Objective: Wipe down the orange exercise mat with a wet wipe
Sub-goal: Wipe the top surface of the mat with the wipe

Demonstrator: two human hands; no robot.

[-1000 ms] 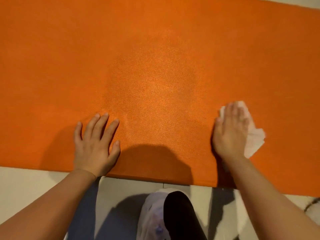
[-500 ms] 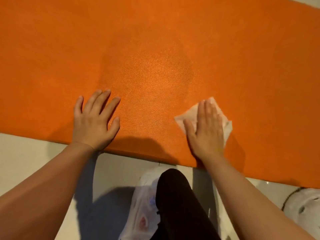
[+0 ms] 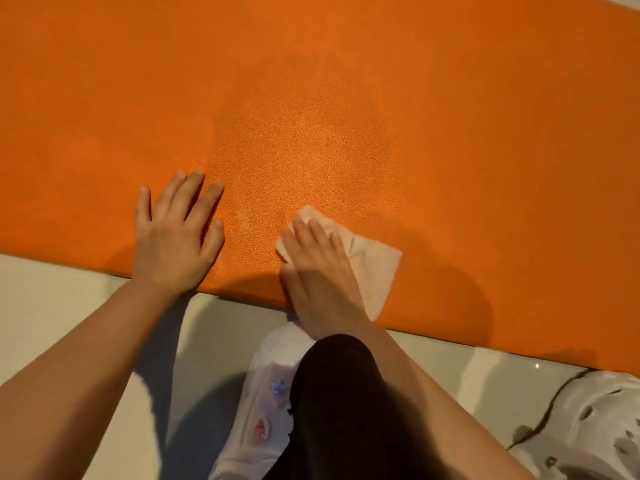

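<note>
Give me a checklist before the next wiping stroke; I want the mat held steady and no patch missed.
1. Left hand flat on the mat, bracing it: ok.
2. Right hand pressing the wipe with straight fingers: ok.
3. Wipe lying on the mat, not off the near edge: ok.
4. Wipe spread flat: not ok, it looks creased and bunched under the hand.
5. Far and right parts of the mat wiped: cannot tell; only a middle patch looks different in sheen.
6. Wipe wet enough: cannot tell.
</note>
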